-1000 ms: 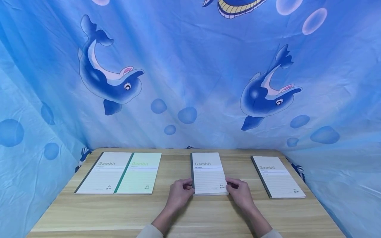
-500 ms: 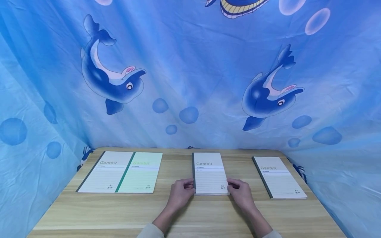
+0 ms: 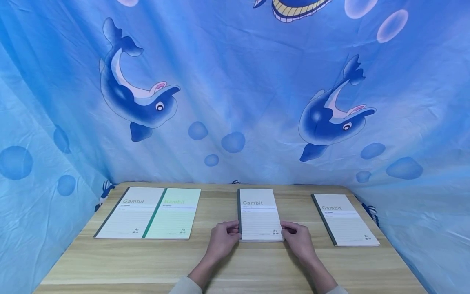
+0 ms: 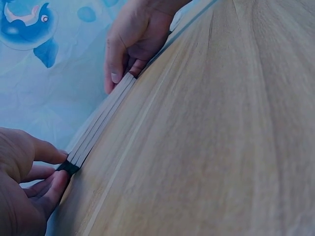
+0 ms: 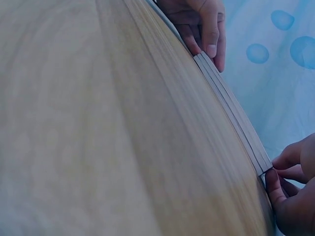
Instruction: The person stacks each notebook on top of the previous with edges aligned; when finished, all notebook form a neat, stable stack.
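Blue underwater-print curtain (image 3: 264, 81) fills the background, with a cartoon dolphin on the left (image 3: 117, 92) and another dolphin on the right (image 3: 317, 122); in front of it there's a light wood-grain table (image 3: 147, 263) with Gambit notebooks lying along its far half. The stack of notebooks (image 3: 258, 216) sits flat around the middle, dark spine to the left; the wrist views show several layers in it, edges lined up pretty neatly. Left hand (image 3: 222, 240) has thumb and fingers pinching the stack's near corner on the spine side; right hand (image 3: 299, 241) pinches the opposite near corner, so it's gripped from both sides; pale sleeves (image 3: 186, 286) show at the wrists. Over to the left lie a dark-spined notebook (image 3: 126, 214) and a green-spined notebook (image 3: 173, 214), right up against each other, can't tell if they overlap; well off to the right is another dark-spined one (image 3: 345, 220), lying slightly angled.
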`<state>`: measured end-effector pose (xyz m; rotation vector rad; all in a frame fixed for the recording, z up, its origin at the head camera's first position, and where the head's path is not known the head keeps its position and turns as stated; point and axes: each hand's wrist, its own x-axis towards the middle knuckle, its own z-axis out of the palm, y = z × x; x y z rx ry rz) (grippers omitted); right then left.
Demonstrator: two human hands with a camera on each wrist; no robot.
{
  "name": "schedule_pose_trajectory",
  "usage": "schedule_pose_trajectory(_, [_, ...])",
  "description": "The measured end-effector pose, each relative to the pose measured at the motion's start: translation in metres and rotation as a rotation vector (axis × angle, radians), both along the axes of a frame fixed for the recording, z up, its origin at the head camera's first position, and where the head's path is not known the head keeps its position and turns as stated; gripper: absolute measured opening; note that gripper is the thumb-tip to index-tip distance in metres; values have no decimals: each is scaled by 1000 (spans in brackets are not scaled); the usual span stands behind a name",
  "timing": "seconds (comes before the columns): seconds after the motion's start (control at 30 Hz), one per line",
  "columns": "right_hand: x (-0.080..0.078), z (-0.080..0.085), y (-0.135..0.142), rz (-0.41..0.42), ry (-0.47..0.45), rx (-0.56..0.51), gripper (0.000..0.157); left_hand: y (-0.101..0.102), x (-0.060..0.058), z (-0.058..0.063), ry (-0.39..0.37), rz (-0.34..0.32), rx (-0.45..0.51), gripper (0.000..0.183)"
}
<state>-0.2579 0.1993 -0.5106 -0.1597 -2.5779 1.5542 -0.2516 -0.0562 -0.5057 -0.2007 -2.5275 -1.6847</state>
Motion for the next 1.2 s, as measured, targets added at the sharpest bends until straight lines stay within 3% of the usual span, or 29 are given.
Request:
schedule_pose_trajectory(0.37, [0, 1, 2, 4, -9, 13, 29, 0, 1, 2, -18, -15, 39, 41])
schedule_pose_trajectory(0.93, [-2, 1, 3, 1, -25, 5, 29, 0, -2, -2, -22, -16, 20, 41])
schedule_pose_trajectory(1.1, [-2, 3, 2, -2, -44, -16, 31, -11, -3, 4, 4, -2, -13, 45])
schedule_pose_trajectory(1.2, [-3, 7, 3, 0, -51, -33, 35, -27, -5, 14, 16, 28, -31, 45])
